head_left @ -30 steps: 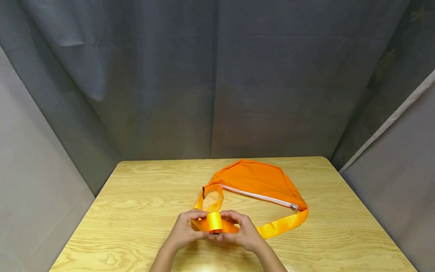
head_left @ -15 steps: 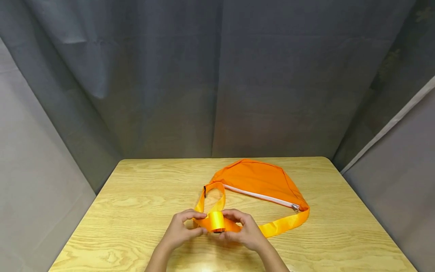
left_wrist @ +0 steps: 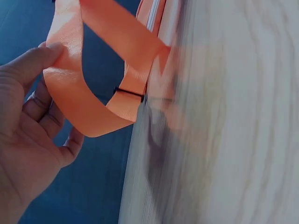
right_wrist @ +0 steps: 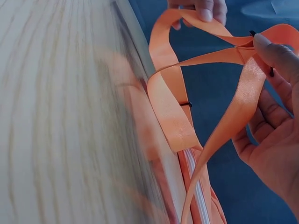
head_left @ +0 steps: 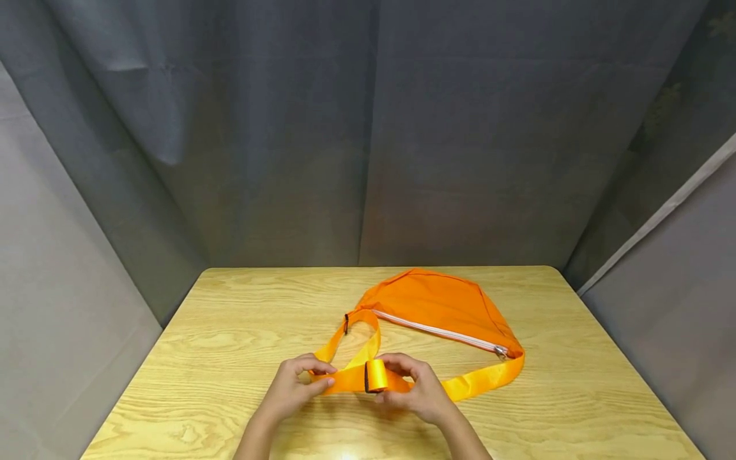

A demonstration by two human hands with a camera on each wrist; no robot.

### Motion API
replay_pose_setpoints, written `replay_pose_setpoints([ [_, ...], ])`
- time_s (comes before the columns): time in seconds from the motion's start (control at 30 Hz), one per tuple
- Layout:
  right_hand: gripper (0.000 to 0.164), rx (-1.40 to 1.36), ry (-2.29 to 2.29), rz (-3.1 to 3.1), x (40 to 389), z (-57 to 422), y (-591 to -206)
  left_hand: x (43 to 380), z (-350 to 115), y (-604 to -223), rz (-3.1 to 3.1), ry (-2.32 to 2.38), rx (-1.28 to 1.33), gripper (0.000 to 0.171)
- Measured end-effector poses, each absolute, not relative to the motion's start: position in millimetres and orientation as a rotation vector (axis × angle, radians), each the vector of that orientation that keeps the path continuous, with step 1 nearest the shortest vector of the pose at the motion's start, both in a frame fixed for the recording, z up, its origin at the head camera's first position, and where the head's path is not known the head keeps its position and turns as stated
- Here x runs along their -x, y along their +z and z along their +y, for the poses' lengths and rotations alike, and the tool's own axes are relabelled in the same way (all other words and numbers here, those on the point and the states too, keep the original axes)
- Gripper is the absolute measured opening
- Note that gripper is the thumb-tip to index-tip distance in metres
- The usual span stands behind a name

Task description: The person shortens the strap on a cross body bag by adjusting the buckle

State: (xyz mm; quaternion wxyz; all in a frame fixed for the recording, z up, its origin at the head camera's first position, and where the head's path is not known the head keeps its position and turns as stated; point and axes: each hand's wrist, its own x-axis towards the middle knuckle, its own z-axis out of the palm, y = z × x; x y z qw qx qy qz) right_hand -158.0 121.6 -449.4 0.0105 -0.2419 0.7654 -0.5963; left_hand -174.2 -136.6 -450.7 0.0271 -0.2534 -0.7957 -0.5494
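Note:
An orange bag [head_left: 437,303] with a white zipper [head_left: 437,331] lies on the table, its orange strap [head_left: 480,381] looping toward me. My left hand [head_left: 292,386] pinches the strap between thumb and fingers, left of a black slider buckle [head_left: 367,377]. Just right of that buckle, my right hand [head_left: 416,386] pinches the strap, where a short loop of webbing [head_left: 376,375] stands up. In the right wrist view the right thumb presses the strap beside the buckle. Another black strap ring [left_wrist: 128,94] shows near the bag's end in the left wrist view.
The wooden table [head_left: 247,319] runs back to a grey curtain [head_left: 287,160]. Pale grey panels [head_left: 57,287] stand along both sides. A metal zipper pull [head_left: 501,351] sits at the bag's right end.
My left hand has slid left along the strap, away from the buckle, and the strap between the hands now lies straighter. The right hand and buckle have shifted slightly right. The bag stays put.

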Motion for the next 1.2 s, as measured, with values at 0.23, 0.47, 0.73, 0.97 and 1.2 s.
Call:
replay_pose_setpoints([
  [0.23, 0.047, 0.770, -1.883, 2.371, 161.4, 122.1, -459.2, 175.2, -140.3, -455.7, -2.463, -1.680, 0.806, 0.016],
  [0.47, 0.047, 0.796, -1.860, 2.404, 166.7, 119.0, -476.9, 187.4, -125.3, -479.5, -2.471, -1.708, 0.870, 0.019],
  [0.73, 0.046, 0.802, -1.829, 2.410, 164.9, 115.2, -471.1, 193.3, -114.1, -481.7, -2.446, -1.744, 0.958, 0.016],
  [0.97, 0.047, 0.803, -1.823, 2.424, 167.4, 115.7, -474.6, 192.4, -120.4, -481.9, -2.481, -1.752, 0.918, 0.014],
  [1.2, 0.046, 0.864, -1.841, 2.441, 168.0, 119.1, -478.9, 187.8, -132.3, -477.8, -2.511, -1.758, 0.822, 0.019],
])
